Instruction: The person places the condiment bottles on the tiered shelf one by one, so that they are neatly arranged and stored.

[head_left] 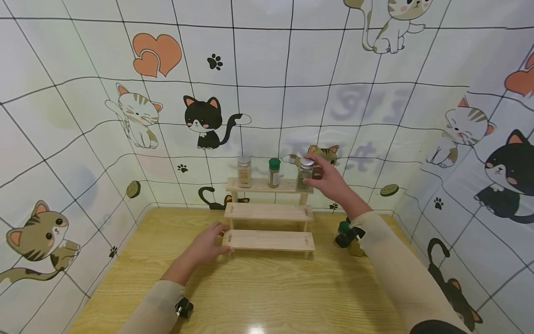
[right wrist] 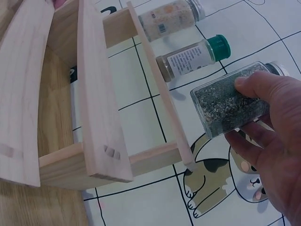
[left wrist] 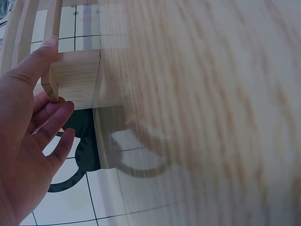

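Note:
A three-step wooden rack stands on the table. My left hand pinches the left end of its lowest step, thumb above and fingers beneath, as the left wrist view shows. With the thumb and fingers of my right hand I hold a clear spice jar with a silver lid and dark green flakes inside. Its base is close to the right end of the top step. Also on that step are a green-capped jar in the middle and a silver-lidded jar of pale, orange-flecked contents at the left.
Below my right forearm, another green-capped jar stands on the table, partly hidden by the wrist camera. Beside it shows a yellowish item. A cat-print sheet encloses the table's back and sides.

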A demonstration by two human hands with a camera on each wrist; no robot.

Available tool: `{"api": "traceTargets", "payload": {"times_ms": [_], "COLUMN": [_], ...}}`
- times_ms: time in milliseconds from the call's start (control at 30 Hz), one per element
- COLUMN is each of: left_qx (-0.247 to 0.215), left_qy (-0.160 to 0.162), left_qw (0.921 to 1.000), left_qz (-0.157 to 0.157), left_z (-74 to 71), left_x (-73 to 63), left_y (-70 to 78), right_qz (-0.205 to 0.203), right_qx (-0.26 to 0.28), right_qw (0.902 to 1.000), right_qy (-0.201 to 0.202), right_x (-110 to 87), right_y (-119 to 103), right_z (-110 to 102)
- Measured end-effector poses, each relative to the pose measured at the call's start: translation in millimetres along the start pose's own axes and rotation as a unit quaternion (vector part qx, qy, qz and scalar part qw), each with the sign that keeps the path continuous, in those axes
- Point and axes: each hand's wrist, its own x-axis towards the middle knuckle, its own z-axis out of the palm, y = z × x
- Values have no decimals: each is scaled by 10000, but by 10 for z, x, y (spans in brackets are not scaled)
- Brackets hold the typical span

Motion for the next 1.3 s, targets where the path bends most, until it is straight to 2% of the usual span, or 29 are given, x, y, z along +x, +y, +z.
{"api": "traceTargets", "payload": {"times_ms": [333,667,1100,1300], "left_qx": [42,-58,-43,-114], "left_qy": [8,39,64,26], "left_qw": [9999,9999,9999,9998], "left_qz": [100,97,153,128], "left_z": [3,24,22,37], "left_x": [7,4,23,32], "left_y": [-22,-37,-64,-75], "right_qz": [223,498,288,328], "right_qx": [209,321,325,381], "right_qw": [9991,9979,9987,9985], "right_qy": [-298,-258,-269,-230], "right_x": [157,220,233,239], "right_y": [33,106,138,144], "right_z": [59,129,186,215]}}
